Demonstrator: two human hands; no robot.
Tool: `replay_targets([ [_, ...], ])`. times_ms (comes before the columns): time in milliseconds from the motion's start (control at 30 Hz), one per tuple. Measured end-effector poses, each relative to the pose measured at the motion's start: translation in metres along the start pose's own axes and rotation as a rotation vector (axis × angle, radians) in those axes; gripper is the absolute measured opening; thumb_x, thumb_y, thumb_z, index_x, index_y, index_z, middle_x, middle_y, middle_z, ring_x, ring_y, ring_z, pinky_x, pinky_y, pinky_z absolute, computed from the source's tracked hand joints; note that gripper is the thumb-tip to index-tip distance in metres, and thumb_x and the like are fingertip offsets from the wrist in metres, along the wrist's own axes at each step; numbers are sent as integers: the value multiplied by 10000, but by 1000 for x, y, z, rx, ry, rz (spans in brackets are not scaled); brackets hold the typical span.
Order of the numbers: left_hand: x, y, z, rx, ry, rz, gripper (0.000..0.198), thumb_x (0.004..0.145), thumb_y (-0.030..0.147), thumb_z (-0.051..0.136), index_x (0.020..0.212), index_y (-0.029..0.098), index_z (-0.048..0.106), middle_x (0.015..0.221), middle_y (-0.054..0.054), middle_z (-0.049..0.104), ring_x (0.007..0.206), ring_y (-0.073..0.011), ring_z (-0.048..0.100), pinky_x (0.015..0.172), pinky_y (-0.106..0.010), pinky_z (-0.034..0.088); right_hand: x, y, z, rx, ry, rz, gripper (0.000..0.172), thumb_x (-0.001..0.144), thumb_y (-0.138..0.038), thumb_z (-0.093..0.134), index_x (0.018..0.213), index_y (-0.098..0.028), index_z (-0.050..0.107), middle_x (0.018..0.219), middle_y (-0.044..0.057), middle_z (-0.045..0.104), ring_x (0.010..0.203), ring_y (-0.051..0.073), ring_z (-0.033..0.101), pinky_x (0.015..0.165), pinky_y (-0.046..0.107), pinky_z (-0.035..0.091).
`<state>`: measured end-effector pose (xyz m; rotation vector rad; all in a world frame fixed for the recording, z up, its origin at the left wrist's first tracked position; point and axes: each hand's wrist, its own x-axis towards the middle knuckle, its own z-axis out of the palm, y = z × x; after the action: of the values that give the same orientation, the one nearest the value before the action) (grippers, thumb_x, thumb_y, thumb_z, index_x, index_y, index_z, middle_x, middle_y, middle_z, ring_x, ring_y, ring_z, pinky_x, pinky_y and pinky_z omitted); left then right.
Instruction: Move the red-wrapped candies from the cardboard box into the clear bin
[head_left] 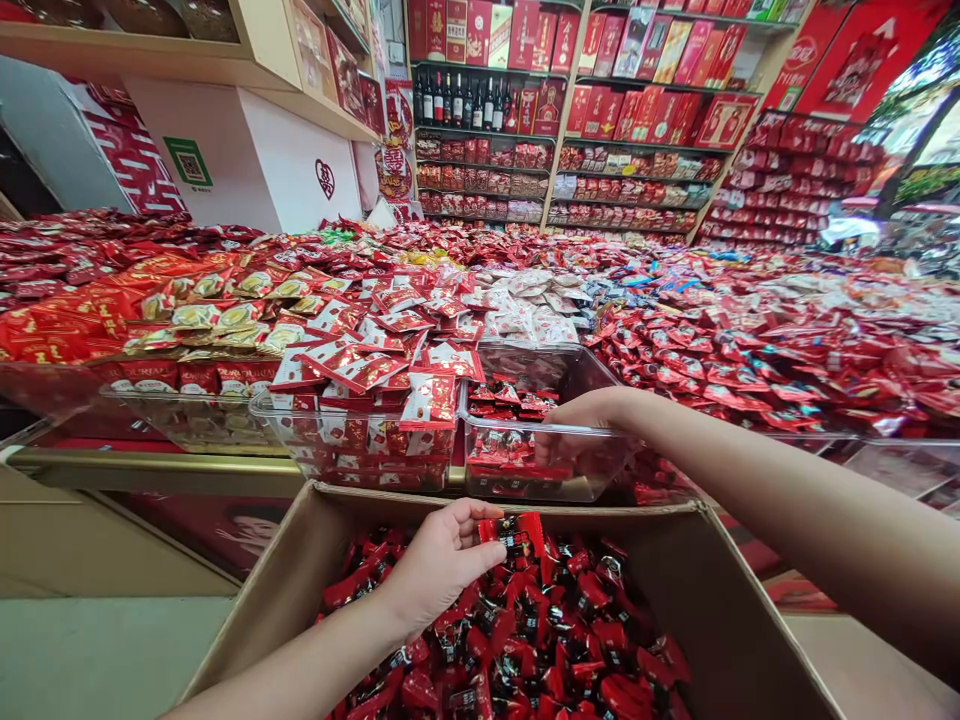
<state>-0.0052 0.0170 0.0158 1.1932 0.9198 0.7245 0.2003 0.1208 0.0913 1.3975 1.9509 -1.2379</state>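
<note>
My left hand [454,555] is closed on a red and black wrapped candy [517,537], pinched between thumb and fingers. It hovers over an open cardboard box [270,580] holding a heap of the same red and black candies [525,650]. Beyond the box's far edge, my right hand [589,415] reaches down into a clear plastic bin [555,485]. Red and black packets [510,397] lie in rows in that bin, left of the hand. The fingers of this hand are blurred behind the bin wall, so their grip is unclear.
Left of the bin stands another clear bin [360,450] piled with red and white packets [382,360]. Heaped wrapped sweets [690,360] spread across the display counter. Behind it rise shelves [562,130] of bottles and red boxes. A white pillar [247,160] is at left.
</note>
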Motion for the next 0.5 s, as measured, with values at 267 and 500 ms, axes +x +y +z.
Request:
replay_targets([
  [267, 1, -1, 0, 6, 34, -6, 279, 609, 193, 613, 855, 175, 484, 802, -11, 577, 699, -116, 530, 667, -253, 413, -7, -8, 2, 77, -19, 33, 272, 625, -290, 559, 873, -180, 541, 683, -5, 580, 477, 62, 506, 440, 181, 400],
  [500, -14, 27, 5, 119, -92, 147, 222, 648, 180, 580, 865, 186, 533, 801, 6, 562, 647, -86, 505, 591, -184, 403, 2, 2, -1, 95, -46, 11, 296, 604, -298, 579, 870, -172, 545, 670, -5, 578, 507, 72, 518, 455, 178, 403],
])
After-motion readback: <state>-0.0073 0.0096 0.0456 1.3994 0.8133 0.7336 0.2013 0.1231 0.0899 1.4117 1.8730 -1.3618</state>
